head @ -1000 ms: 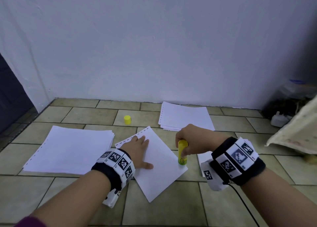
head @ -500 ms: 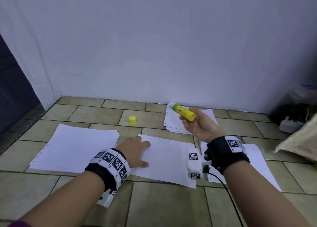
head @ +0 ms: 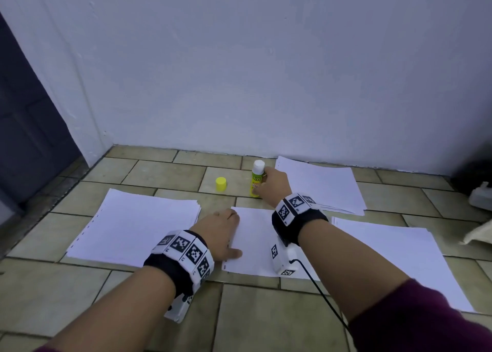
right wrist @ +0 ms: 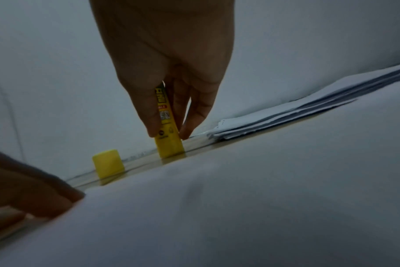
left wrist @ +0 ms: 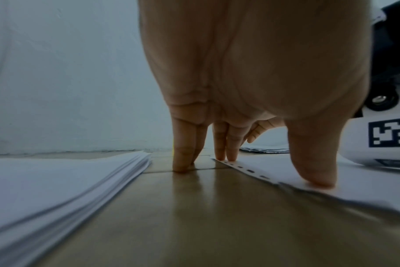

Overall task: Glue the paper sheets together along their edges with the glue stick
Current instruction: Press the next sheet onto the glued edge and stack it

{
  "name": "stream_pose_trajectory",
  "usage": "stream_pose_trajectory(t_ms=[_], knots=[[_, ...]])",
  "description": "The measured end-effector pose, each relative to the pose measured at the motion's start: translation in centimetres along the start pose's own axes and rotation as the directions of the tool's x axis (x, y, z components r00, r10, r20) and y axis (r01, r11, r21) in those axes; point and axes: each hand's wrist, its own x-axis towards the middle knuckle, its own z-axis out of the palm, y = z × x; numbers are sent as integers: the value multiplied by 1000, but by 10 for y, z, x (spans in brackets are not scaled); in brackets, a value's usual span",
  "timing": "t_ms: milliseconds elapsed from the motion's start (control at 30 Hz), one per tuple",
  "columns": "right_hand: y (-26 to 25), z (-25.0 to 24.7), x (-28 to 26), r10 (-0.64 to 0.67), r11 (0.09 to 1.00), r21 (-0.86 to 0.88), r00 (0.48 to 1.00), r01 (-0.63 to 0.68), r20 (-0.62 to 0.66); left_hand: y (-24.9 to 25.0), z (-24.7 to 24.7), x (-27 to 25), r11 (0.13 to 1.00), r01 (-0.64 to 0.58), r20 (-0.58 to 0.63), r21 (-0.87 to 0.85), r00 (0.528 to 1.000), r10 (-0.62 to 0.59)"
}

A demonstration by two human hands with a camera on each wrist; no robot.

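Note:
The uncapped yellow glue stick (head: 257, 182) stands upright on the tiled floor with its white tip up, just right of its yellow cap (head: 221, 184). My right hand (head: 262, 185) pinches the stick's body between thumb and fingers (right wrist: 195, 115); the right wrist view shows the stick's base (right wrist: 170, 146) on the floor. My left hand (head: 226, 234) lies with straight fingers on the left edge of a single white sheet (head: 255, 245). In the left wrist view the thumb (left wrist: 313, 162) presses on that perforated sheet (left wrist: 365, 182), and other fingers touch the floor.
A thick stack of white paper (head: 138, 224) lies at the left, a thinner stack (head: 322, 184) at the back right by the wall, and another sheet (head: 399, 256) at the right. A dark doorway (head: 29, 128) is at the far left, with clutter (head: 479, 197) at the right edge.
My right hand lifted the glue stick off the sheet's right edge, carried it back and stood it upright beside the cap. The middle sheet has turned square; my left hand stays on it.

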Motion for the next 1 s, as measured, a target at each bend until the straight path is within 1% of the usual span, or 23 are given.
stream_pose_trajectory(t_ms=[167,267,333,433,533,600,633,700,767,833,867,933,1000], knots=[[-3,5,8,-2,992,-124,1000,4,23,-2,-1,2,1000,3,-26,-12,1000,-4],[-4,1,6,17,978,-206,995,4,98,-1,-2,2,1000,13,-21,-12,1000,-13],[0,-7,4,44,982,-186,991,-19,130,0,-2,2,1000,17,-18,-7,1000,-17],[8,-33,-8,44,991,-129,990,-26,138,-1,-2,1,1000,8,-33,-28,999,-9],[19,-78,-32,32,976,-219,987,3,155,-3,0,0,999,-8,-45,-44,999,6],[34,-109,-50,50,966,-258,987,-8,153,-3,2,-1,998,-16,-47,-54,999,13],[43,-121,-59,78,958,-287,984,-30,158,-3,3,0,998,-18,-46,-60,999,15],[63,-139,-78,190,910,-403,962,-96,199,-3,5,1,998,-19,-38,-67,999,17],[82,-146,-94,320,825,-547,915,-141,247,-2,5,2,998,-21,-25,-64,1000,19],[101,-144,-109,411,774,-609,868,-172,277,-1,4,1,998,-25,-6,-50,1000,25],[109,-141,-114,434,770,-611,853,-185,289,-1,4,1,999,-30,1,-43,1000,30],[122,-134,-124,447,769,-608,845,-196,293,0,3,-1,999,-36,5,-39,999,36],[130,-129,-129,426,769,-610,864,-191,267,0,5,-3,998,-32,0,-47,999,32]])
